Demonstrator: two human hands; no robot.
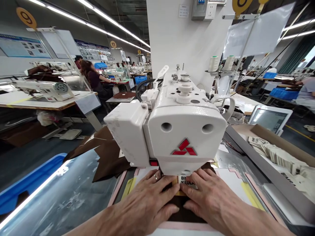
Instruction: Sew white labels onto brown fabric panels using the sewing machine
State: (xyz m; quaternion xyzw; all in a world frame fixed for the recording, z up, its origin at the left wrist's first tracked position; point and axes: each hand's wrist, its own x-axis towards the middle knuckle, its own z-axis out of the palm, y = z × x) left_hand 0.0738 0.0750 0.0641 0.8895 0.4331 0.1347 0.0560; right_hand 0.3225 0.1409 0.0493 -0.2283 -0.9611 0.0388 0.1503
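Dark brown sheet material (183,213) lies flat on a white template board (233,183) edged in pink and marked with yellow tape, just in front of the head of a white Mitsubishi industrial sewing machine (182,127), and a cream printed label (188,183) sits at its far end, with its lettering partly showing between the hands. We see the left hand (145,205), with a ring (156,177) on one finger, and the right hand (209,196) both open, fingers spread and pressed down on the material on either side of the label, pinching nothing. The needle is hidden behind the machine head, so we cannot tell how close the fingertips are to it, and that is our main worry: if they crept under the head while the machine ran, they could be pierced. If the pressure eased or became uneven, the label or the material could slide out of line on the smooth board. A stack of matching labels fills a cardboard box (278,154) to the right, and loose brown pieces (105,157) lie beyond the left side of the machine, where they could snag if dragged
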